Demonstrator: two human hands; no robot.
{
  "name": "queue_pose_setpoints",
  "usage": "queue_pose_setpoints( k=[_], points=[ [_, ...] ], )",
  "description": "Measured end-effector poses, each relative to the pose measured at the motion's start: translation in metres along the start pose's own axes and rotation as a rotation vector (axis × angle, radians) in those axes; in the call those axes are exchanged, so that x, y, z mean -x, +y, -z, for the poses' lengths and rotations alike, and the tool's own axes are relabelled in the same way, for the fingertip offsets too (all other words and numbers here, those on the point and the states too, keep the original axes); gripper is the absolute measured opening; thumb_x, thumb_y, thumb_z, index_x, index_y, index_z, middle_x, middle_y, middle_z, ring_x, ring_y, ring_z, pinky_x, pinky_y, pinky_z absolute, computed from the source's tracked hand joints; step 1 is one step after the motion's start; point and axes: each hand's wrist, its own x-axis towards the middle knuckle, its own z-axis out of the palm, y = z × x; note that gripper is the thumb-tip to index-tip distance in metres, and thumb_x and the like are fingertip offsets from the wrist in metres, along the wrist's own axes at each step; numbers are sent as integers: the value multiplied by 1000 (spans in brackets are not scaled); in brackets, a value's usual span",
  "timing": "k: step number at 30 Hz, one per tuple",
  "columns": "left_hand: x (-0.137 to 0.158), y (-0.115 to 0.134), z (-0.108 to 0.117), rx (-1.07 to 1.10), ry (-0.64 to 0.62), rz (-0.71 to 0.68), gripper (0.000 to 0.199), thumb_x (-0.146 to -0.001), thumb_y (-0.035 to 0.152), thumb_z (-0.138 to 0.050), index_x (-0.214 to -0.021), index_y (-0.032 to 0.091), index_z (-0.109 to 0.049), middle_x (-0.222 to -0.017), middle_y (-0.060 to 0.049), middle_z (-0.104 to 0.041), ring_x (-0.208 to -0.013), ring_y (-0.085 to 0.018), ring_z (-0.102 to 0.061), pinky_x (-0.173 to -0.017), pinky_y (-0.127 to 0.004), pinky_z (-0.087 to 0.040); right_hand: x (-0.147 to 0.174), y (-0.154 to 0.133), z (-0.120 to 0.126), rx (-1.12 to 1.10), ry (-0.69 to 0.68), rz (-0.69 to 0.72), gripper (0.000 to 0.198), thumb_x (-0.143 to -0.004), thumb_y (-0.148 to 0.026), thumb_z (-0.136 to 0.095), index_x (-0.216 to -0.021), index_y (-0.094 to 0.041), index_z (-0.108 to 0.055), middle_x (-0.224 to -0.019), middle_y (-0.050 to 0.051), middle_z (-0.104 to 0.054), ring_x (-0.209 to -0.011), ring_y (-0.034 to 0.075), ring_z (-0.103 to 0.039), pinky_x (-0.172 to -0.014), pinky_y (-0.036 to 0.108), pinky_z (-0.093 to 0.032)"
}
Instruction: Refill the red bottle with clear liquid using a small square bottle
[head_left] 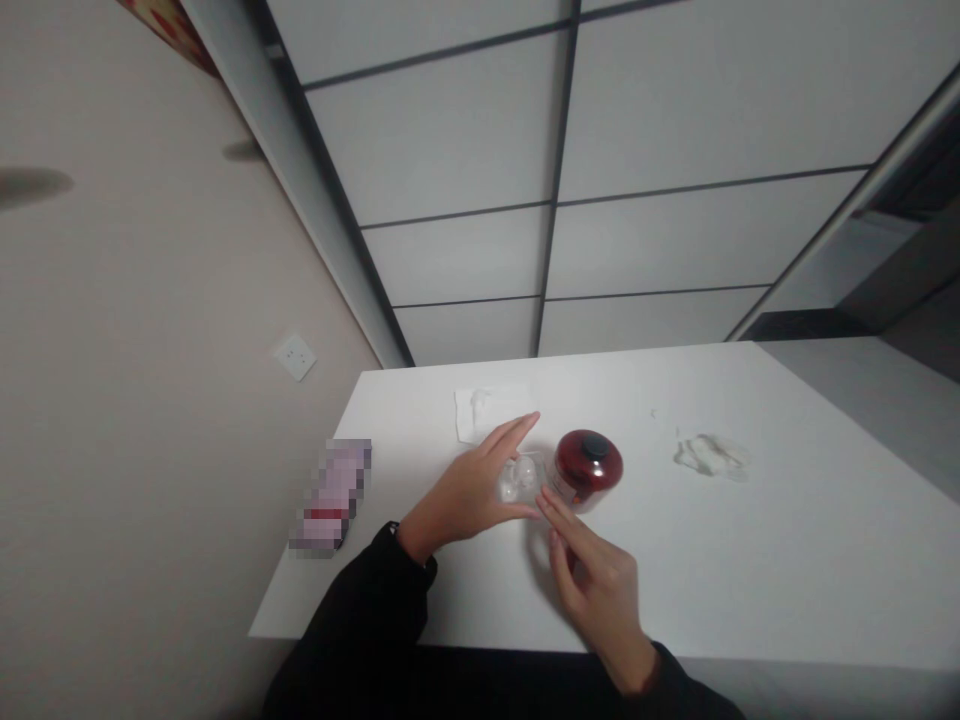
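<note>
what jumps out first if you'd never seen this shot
The dark red round jar with its black cap, mid-table on the white table, draws the eye first. Just left of it, the left hand cups a small clear object, while the right hand reaches its fingertips toward both.

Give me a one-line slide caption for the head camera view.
Left hand cups a small clear object beside a dark red jar, right hand close by, on a white table.

One head-worn view looks forward and down, tilted, close above both hands, the table (750, 560) stretching beyond them.
</note>
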Motion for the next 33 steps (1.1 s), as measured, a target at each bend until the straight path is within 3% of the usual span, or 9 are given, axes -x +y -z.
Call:
queue_pose_setpoints(
  k=[3,7,11,16,20,23,26,29,33],
  points=[
    [1,-2,0,-64,34,9,111,-81,45,-93,-169,30,-28,-162,-19,-50,-142,-38,-58,-118,-61,-50,1,1,-1,3,-3,-7,47,-103,-9,-54,-146,-23,-67,-138,10,-74,-120,24,-76,-96,29,-67],
    [0,-2,-1,-18,-9,-27,109,-87,31,-89,-171,34,-20,-170,-18,-39,-155,-37,-45,-122,-58,-47,-3,-2,2,7,4,12,47,-102,-8,-54,-145,-22,-68,-136,10,-75,-119,23,-77,-95,28,-67],
    [0,-2,-1,-64,28,40,106,-86,33,-90,-170,34,-26,-158,-17,-49,-144,-37,-55,-120,-60,-49,-7,-4,4,17,15,34,46,-101,-7,-55,-142,-21,-69,-134,11,-77,-116,23,-78,-93,26,-67],
    [1,-2,-1,30,-20,-3,97,-93,18,-79,-170,36,-23,-166,-15,-42,-130,-29,-64,-117,-53,-53,-9,-5,5,11,19,40,46,-100,-6,-55,-141,-22,-70,-133,10,-77,-115,22,-78,-93,26,-66],
    [-1,-2,-1,-67,9,51,89,-95,20,-76,-168,32,-28,-155,-14,-55,-117,-27,-66,-111,-53,-55,-9,-4,5,6,19,32,47,-100,-6,-55,-141,-22,-71,-132,10,-77,-114,23,-79,-92,26,-67],
    [-2,-3,-2,-121,-30,24,78,-97,21,-75,-164,29,-37,-131,-8,-71,-115,-27,-66,-107,-51,-56,-9,-4,5,3,19,29,47,-100,-6,-55,-141,-23,-71,-133,10,-77,-115,23,-79,-91,26,-68],
    [-2,0,-2,-98,68,13,58,-99,20,-71,-154,27,-51,-117,-5,-75,-110,-24,-69,-105,-46,-58,-8,-4,4,1,22,25,46,-100,-6,-55,-141,-22,-71,-133,10,-77,-115,23,-79,-92,27,-67],
    [-1,3,-1,-16,223,35,53,-99,22,-73,-148,24,-55,-120,-6,-76,-111,-22,-73,-106,-42,-58,-8,-5,4,-8,23,18,46,-100,-6,-55,-140,-22,-71,-133,10,-77,-116,23,-78,-94,27,-67],
    [0,7,1,15,268,48,42,-99,23,-73,-139,23,-60,-126,-7,-76,-116,-23,-75,-107,-41,-59,-9,-5,4,-5,21,14,47,-100,-5,-55,-141,-22,-71,-133,10,-77,-116,23,-78,-92,27,-67]
  ],
)
